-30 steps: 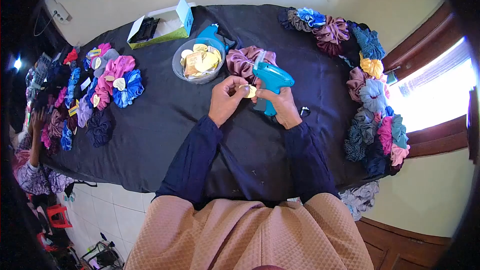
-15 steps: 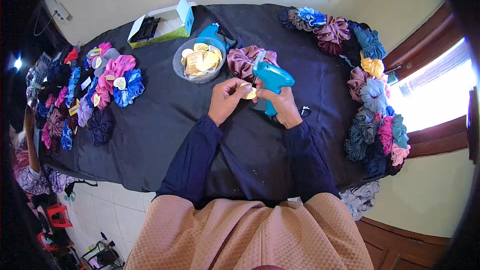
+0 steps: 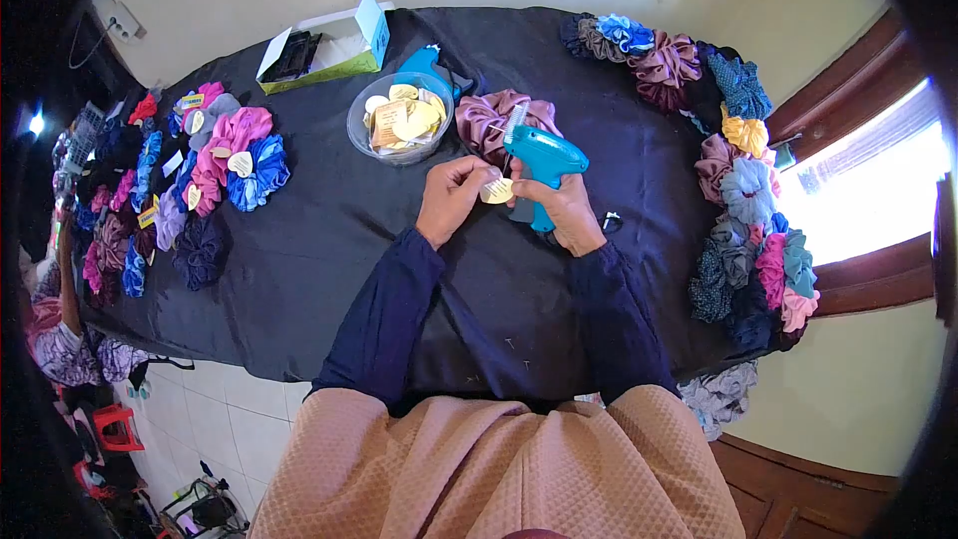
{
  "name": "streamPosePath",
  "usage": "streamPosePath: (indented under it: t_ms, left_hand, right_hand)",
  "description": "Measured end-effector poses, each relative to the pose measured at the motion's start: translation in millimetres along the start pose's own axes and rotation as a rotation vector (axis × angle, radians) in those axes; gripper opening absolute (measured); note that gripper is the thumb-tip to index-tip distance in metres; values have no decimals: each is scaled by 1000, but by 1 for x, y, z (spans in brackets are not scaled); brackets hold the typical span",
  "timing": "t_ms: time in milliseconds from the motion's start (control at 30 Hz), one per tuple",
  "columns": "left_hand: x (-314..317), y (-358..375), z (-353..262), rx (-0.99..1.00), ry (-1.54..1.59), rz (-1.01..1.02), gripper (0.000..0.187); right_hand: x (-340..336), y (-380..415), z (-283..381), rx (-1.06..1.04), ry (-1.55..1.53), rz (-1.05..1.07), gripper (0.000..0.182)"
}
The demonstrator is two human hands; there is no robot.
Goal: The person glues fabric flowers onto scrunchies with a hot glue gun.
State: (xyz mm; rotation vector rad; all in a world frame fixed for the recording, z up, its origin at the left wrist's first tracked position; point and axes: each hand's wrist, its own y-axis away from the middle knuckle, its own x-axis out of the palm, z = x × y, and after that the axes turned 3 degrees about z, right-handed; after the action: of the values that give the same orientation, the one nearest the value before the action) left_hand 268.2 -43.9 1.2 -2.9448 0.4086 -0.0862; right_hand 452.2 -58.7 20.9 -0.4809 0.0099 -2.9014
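Note:
My left hand [image 3: 449,204] is closed, pinching a small cream paper tag [image 3: 495,192] with dark print between thumb and fingers. Wrapped in my right hand [image 3: 573,218] is a teal tagging gun [image 3: 549,156], its needle end pointing up and left, away from me. The right thumb reaches over to the edge of the tag. Just beyond the hands, a mauve satin scrunchie [image 3: 481,116] lies on the black cloth [image 3: 329,269], partly covered by the gun's tip. A clear plastic tub [image 3: 352,132] of similar cream tags [image 3: 423,118] stands to its left.
Behind the tub lies a second blue tagging gun [image 3: 421,62], beside an open box [image 3: 344,68]. Piles of scrunchies line the left [image 3: 261,176] and right [image 3: 746,192] sides of the table. Another person's arm [image 3: 68,274] shows at the far left.
The tag has tilted and dropped slightly, showing more of its printed face, and my right thumb has come to its edge. The tagging gun stays almost in place.

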Motion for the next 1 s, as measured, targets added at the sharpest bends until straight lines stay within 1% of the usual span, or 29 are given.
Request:
streamPosePath:
  t_ms: [167, 267, 333, 467, 533, 633, 767, 833, 867, 933, 967, 1000]
  left_hand:
    - [5, 1, -6, -17, 50, -16, 18]
    - [2, 0, -3, -18, -16, -23, 19]
    - [-1, -1, 2, 23, -26, -4, 21]
    - [-1, 0, -1, 30, -7, -5, 21]
    - [-1, 1, -8, -37, 83, 43, 18]
    - [0, -1, -1, -5, 14, 22, 16]
    - [1, -1, 1, 27, 67, 39, 13]
    - [3, 0, 0, 15, -7, 14, 12]
    - [3, -1, 2, 15, -7, 14, 12]
    - [3, -3, 8, 39, -9, -66, 12]
    - [4, -3, 6, 39, -9, -65, 12]
    - [4, -3, 4, 28, 20, -133, 13]
  right_hand:
    - [1, 1, 1, -1, 12, -10, 37]
    - [1, 0, 1, -1, -6, -12, 37]
    - [4, 1, 4, -11, 4, -30, 33]
    - [3, 1, 2, -5, 28, -29, 33]
    - [4, 2, 4, 0, 29, -36, 32]
    - [3, 1, 2, -23, 12, -47, 31]
    - [2, -1, 2, -22, -17, -65, 30]
    - [3, 0, 4, -43, -22, -128, 27]
    - [2, 0, 4, -43, -22, -129, 27]
    - [1, -1, 3, -44, -78, -107, 23]
    - [2, 0, 5, -44, -78, -107, 23]
    - [3, 0, 8, -22, -95, -98, 24]
